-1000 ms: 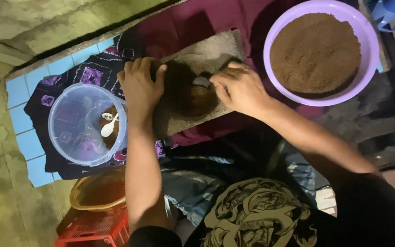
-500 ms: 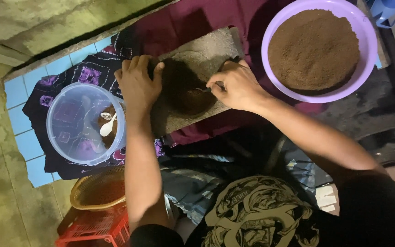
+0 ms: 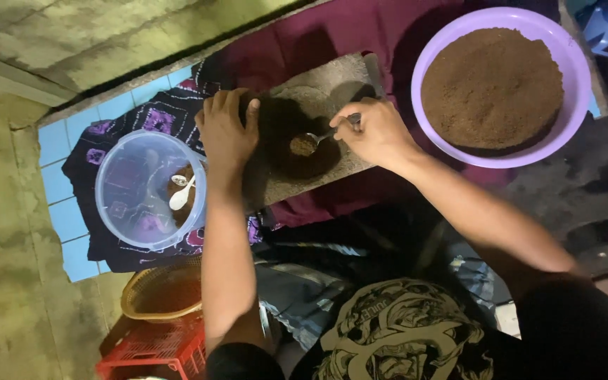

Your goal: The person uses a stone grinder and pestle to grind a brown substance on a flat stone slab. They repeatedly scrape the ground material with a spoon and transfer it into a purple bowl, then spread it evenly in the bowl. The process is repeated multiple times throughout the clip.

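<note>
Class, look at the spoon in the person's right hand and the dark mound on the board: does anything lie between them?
Nothing visible does. The right hand holds the spoon with its filled bowl directly over the dark mound. The left hand rests at the mound's far side, not between them.

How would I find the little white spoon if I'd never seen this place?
Look left of the grey board, where the clear round tub sits on the patterned cloth. The white spoon lies inside it. The metal spoon is in the right hand instead.
</note>
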